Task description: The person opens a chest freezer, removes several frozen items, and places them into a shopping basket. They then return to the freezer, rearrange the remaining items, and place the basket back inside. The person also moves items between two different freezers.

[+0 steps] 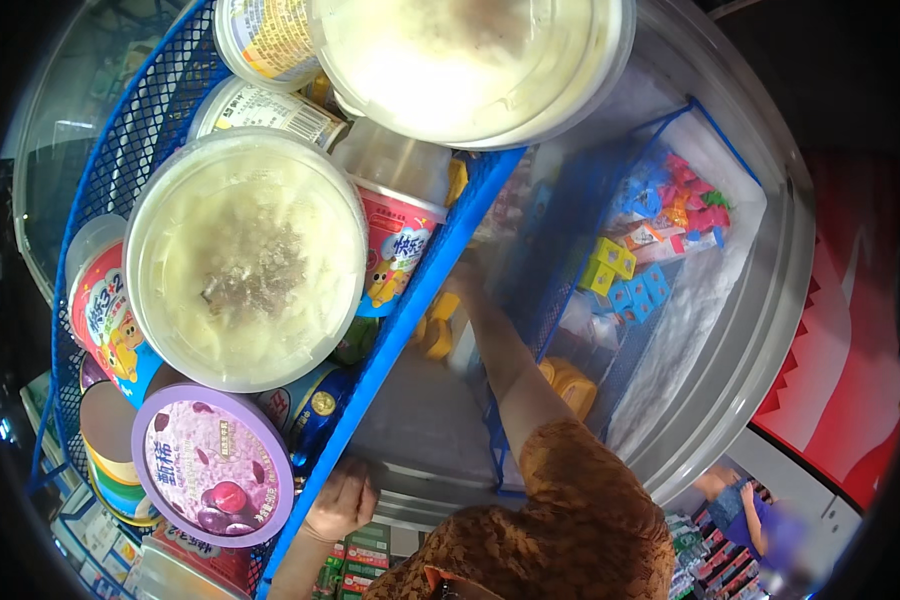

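My left hand [341, 499], fingers curled, is at the chest freezer's near edge, close beside the rim of a blue wire basket [412, 315]; whether it grips anything is unclear. My right arm reaches down into the freezer. Blurred and partly hidden by the basket, my right hand [461, 281] is near yellow packages [440, 330]; its hold cannot be seen. The basket holds a large clear-lidded tub [247, 262], a purple-rimmed ice cream tub [214, 465], red and blue ice cream cups [394, 251] and another large tub [472, 60] at the top.
A blue wire divider [551, 315] stands in the frosted freezer. Beyond it are yellow-green packs [607, 266], light-blue packs [640, 294], colourful small packages [690, 199] and orange-yellow packages [570, 386]. A person [757, 517] is beside stocked shelves at the lower right.
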The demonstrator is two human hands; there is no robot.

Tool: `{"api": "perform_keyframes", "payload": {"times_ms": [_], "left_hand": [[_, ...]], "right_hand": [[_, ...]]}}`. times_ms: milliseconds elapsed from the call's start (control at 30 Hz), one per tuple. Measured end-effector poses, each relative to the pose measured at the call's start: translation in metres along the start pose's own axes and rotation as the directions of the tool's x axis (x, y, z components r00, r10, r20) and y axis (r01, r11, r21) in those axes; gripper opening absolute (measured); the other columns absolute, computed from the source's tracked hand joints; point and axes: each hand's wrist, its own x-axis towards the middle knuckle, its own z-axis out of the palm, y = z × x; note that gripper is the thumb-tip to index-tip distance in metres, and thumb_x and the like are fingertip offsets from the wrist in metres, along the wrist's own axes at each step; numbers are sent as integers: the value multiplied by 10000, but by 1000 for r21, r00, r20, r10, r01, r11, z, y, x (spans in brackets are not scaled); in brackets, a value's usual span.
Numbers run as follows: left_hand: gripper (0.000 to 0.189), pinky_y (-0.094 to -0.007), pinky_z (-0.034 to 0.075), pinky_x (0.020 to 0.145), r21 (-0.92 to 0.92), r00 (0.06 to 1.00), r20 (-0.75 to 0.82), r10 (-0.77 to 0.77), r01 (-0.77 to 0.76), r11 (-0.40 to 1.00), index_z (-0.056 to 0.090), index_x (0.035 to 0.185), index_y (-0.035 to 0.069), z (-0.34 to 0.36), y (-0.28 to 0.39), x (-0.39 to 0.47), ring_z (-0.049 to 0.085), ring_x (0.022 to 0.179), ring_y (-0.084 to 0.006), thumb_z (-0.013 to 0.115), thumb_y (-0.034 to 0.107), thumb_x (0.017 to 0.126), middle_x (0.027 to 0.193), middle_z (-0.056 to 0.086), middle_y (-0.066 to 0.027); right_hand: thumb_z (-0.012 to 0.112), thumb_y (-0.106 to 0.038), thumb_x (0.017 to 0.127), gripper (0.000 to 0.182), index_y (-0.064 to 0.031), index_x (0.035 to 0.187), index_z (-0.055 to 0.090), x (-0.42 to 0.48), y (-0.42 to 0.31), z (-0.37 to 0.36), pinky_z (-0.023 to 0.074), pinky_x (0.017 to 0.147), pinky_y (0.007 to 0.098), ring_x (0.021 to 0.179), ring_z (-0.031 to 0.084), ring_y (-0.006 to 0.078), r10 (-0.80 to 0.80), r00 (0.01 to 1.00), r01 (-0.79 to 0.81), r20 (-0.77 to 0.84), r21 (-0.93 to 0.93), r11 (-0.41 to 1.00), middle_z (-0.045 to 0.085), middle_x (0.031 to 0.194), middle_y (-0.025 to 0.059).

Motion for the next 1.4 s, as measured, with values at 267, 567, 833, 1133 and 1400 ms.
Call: {"api": "perform_keyframes", "payload": {"times_ms": [267, 567, 833, 1133, 1400], "left_hand": [[150, -416, 487, 838, 28, 999, -27, 21, -20, 999, 635, 888, 26, 3, 0, -5, 625, 955, -336, 606, 98, 760, 912, 639, -120], [143, -420, 481, 844, 31, 996, -94, 11, -8, 999, 629, 880, 31, 8, 0, -13, 623, 960, -338, 616, 105, 759, 913, 635, -129], [95, -436, 496, 828, 40, 985, -163, 51, -45, 998, 609, 833, 24, 11, -1, -15, 622, 937, -372, 615, 87, 763, 858, 621, -153], [57, -440, 475, 789, 74, 984, -172, 44, -32, 997, 564, 781, 34, 10, 6, -10, 605, 916, -364, 589, 84, 790, 797, 598, -156], [68, -431, 460, 759, 110, 981, -183, 56, -36, 993, 561, 771, 40, 12, 6, -10, 586, 888, -351, 590, 97, 793, 801, 588, -147]], "right_hand": [[690, -239, 751, 392, -68, 1102, 659, -56, -105, 7, 483, 911, 417, 1094, 557, 343, 131, 943, -316, -306, -701, 639, 580, 1144, 164], [725, -185, 688, 249, -50, 897, 720, -101, -196, -31, 523, 827, 425, 1018, 615, 344, 120, 970, -241, -211, -784, 572, 618, 1092, 184], [703, -112, 683, 513, -53, 1185, 613, -131, -346, -165, 520, 797, 378, 859, 667, 328, 122, 991, -93, 48, -395, 914, 685, 997, 139], [622, 79, 732, 563, -39, 1279, 557, -250, -394, -331, 469, 955, 320, 1091, 614, 221, -38, 944, 155, 329, -339, 928, 645, 1175, 123], [651, 21, 703, 537, -37, 1231, 578, -284, -274, -241, 502, 891, 400, 1031, 617, 361, 8, 928, 162, 372, -422, 892, 651, 1114, 181]]}}
